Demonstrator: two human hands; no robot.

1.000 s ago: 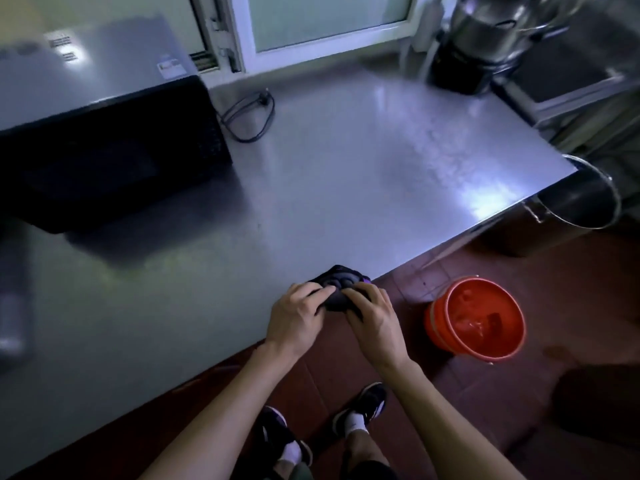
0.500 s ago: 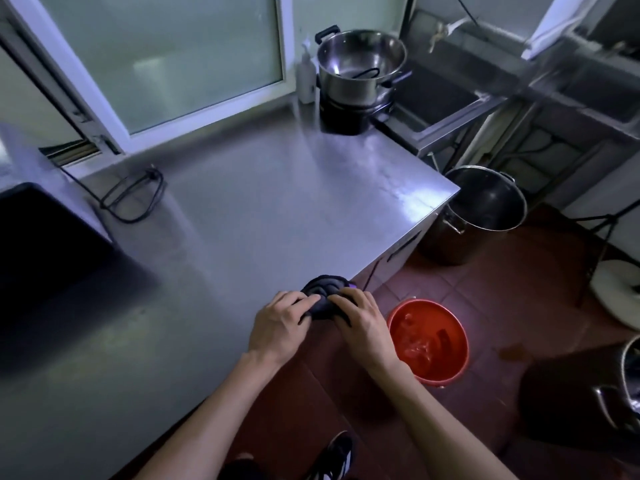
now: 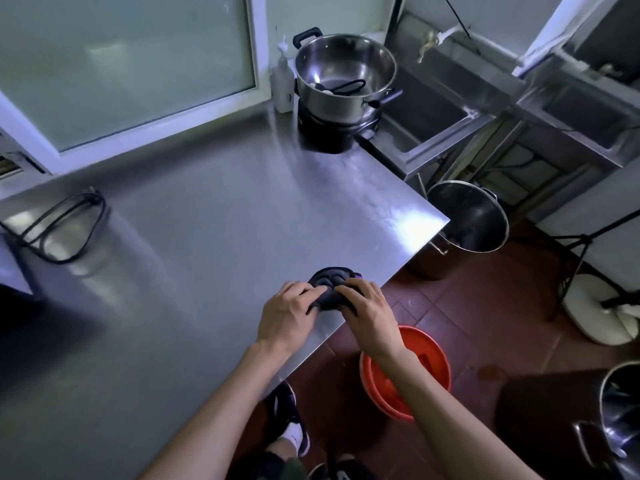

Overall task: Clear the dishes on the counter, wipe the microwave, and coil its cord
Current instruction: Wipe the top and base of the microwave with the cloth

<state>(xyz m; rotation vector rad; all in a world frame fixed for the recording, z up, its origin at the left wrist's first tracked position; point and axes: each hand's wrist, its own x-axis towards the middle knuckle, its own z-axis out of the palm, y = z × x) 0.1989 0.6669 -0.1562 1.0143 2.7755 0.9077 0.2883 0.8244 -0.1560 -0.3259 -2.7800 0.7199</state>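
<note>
A dark bunched cloth lies on the steel counter close to its front right edge. My left hand grips its left side with curled fingers. My right hand grips its right side the same way. The microwave's black cord lies in loose loops at the far left of the counter. A dark corner of the microwave shows at the left edge; the rest is out of view.
A steel pot holding utensils sits on a black burner at the counter's back right, beside a pump bottle. A sink adjoins on the right. On the floor stand an orange bucket and a large steel stockpot.
My view has swung right, so the microwave has slid almost out of frame and the pot and sink have come in. Both hands stay on the cloth at the counter edge.
</note>
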